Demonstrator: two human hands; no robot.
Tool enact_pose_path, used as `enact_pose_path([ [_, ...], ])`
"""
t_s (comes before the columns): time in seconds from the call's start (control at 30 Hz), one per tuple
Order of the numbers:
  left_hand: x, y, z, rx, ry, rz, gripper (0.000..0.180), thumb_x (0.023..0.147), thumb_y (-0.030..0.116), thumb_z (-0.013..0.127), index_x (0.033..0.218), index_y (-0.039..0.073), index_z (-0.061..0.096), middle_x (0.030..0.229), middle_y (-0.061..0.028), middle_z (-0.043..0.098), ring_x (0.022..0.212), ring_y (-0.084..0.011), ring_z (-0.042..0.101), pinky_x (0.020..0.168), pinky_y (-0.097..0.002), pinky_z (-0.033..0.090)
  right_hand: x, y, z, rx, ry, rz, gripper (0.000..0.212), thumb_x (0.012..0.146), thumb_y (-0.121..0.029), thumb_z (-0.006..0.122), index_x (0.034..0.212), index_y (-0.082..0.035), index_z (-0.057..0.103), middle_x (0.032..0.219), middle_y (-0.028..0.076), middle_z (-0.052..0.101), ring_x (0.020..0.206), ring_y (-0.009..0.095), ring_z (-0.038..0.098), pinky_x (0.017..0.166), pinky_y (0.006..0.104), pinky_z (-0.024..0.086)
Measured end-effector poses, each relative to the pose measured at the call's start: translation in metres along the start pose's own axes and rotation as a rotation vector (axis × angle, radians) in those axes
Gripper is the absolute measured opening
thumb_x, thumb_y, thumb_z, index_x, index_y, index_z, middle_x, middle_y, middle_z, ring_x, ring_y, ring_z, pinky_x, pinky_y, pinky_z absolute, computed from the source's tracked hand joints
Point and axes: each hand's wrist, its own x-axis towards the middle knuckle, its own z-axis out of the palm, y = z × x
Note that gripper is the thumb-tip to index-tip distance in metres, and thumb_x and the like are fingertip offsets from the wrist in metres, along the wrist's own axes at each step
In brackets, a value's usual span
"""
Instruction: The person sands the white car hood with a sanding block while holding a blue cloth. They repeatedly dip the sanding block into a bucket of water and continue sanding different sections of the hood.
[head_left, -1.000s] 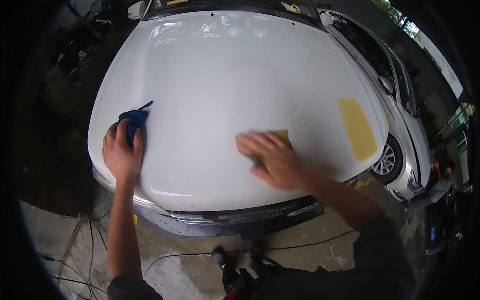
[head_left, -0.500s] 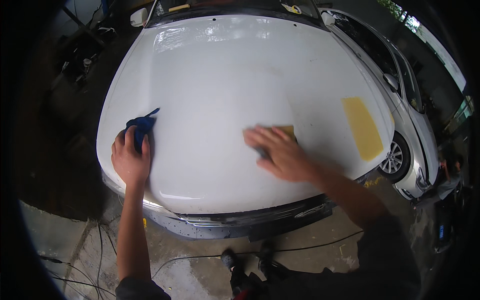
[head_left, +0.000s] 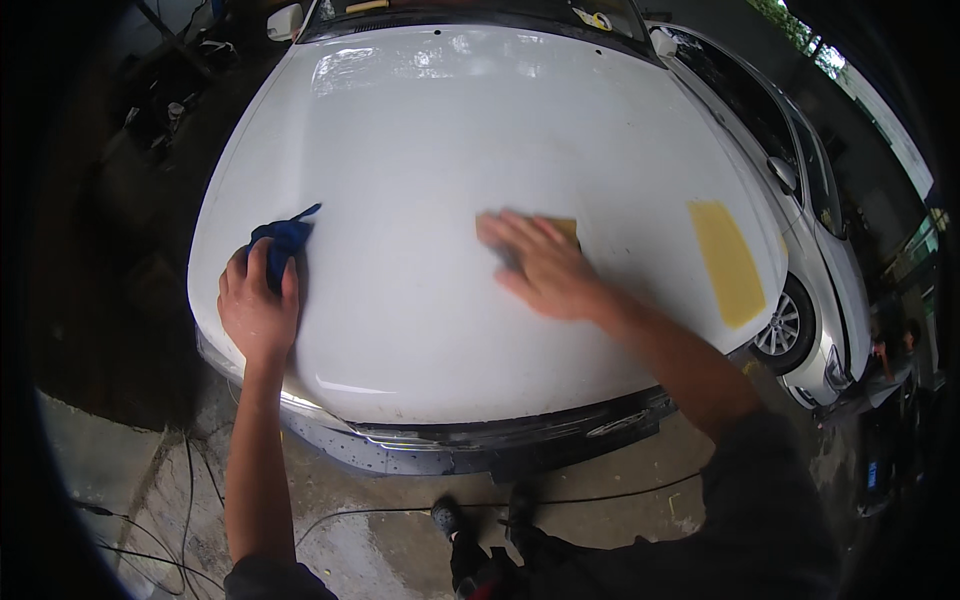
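Open room is left across the middle and far part of the smooth, domed white hood, bounded below by its curved front edge. Near its left edge a crumpled blue cloth is held in the left hand, the fingers curled around it, while at mid-hood a flat tan sheet is held under the right hand, its fingers almost straight and blurred. The right side is marked by a yellow patch and flanked by a pale car, and the floor is crossed by a cable.
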Motion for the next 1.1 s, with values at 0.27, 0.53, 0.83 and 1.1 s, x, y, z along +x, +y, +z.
enact_pose_path([
  [0.27,-0.002,-0.012,-0.015,0.041,-0.042,-0.069,0.04,0.093,0.031,0.073,0.13,0.016,0.069,0.127,-0.0136,0.068,0.116,-0.0364,0.066,0.096,-0.0486,0.055,-0.016,0.047,-0.021,0.033,-0.076,-0.035,0.059,0.106,-0.034,0.053,0.162,-0.018,0.04,0.17,0.005,0.035,0.157,0.031,0.032,0.129,0.0525,0.023],
  [0.53,0.002,-0.002,-0.002,-0.003,-0.024,-0.034,0.043,0.093,0.034,0.073,0.131,0.016,0.068,0.127,-0.0138,0.068,0.116,-0.036,0.066,0.096,-0.0472,0.055,0.022,0.067,-0.01,0.057,0.083,0.111,0.055,0.112,-0.041,0.042,0.157,-0.01,0.044,0.165,0.013,0.041,0.158,0.029,0.031,0.129,0.0476,0.021],
  [0.83,0.044,0.01,0.012,-0.003,-0.26,-0.032,0.063,0.09,0.057,0.075,0.144,0.027,0.064,0.145,-0.0142,0.062,0.13,-0.0383,0.061,0.101,-0.0507,0.056,-0.043,0.08,-0.033,0.003,0.005,0.042,0.05,0.109,-0.029,0.049,0.157,-0.014,0.047,0.17,0.005,0.036,0.159,0.028,0.03,0.13,0.047,0.022],
  [1.1,0.082,0.077,0.016,-0.142,-0.366,-0.1,0.036,0.089,0.039,0.076,0.111,0.012,0.07,0.116,-0.0106,0.074,0.103,-0.0369,0.071,0.087,-0.0484,0.057,-0.065,0.015,0.001,-0.084,0.085,0.01,0.058,0.111,-0.046,0.044,0.159,-0.014,0.044,0.171,0.005,0.035,0.159,0.024,0.029,0.13,0.0458,0.021],
])
